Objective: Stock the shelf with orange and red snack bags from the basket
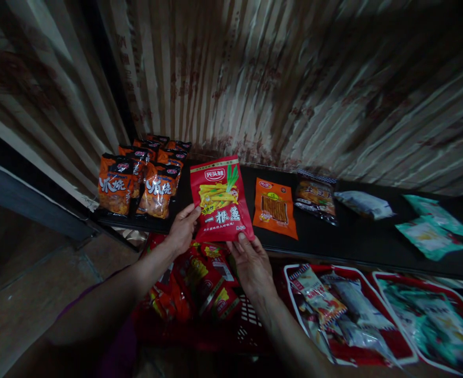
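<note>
A red snack bag [222,198] (printed with yellow sticks, green leaves and white characters) contrasts with an orange packet [274,208] picturing brown strips. Black-and-orange bags [115,189] bear white lettering; mint-green packets [427,239] show against a black shelf [357,239]. White rims edge red baskets [392,342], and beige sheeting [235,79] carries brown streaks and reddish print.

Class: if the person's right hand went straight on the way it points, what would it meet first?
The right hand would meet the red, rectangular, plastic-looking packet first, whose lower edge it grips; depth beyond is unclear.
</note>
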### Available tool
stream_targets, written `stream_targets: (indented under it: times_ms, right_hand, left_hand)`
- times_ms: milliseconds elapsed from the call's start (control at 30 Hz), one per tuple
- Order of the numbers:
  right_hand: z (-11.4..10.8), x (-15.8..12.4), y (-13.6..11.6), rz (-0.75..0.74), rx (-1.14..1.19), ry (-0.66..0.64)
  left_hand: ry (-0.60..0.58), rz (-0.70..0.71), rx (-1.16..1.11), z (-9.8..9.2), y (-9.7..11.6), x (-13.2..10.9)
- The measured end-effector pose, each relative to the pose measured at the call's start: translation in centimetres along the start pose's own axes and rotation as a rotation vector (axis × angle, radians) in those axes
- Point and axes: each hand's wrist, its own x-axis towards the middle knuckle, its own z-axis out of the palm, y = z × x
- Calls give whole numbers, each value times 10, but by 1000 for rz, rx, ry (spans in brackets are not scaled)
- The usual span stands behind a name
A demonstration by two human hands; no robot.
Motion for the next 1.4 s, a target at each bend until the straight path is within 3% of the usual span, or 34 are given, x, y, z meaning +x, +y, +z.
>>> stream_targets:
  times_ms: [200,433,833,1133,1400]
  right_hand:
    - [-1,0,3,9,9,-24]
    - [-1,1,4,18,-10,-45]
    - [0,19,-24,-79,-82,59]
    - [-1,24,-27,-55,-98,122]
    - [-5,27,-22,-132,-151,113]
  left_hand:
    - [-118,-120,-56,7,7,-10]
    - [-158,-102,-47,7,7,-9]
    - [-334,-165,98,0,4,-18]
    - [-372,-193,134,-5,-2,-17]
    - [-363,-226,80,-3,2,-20]
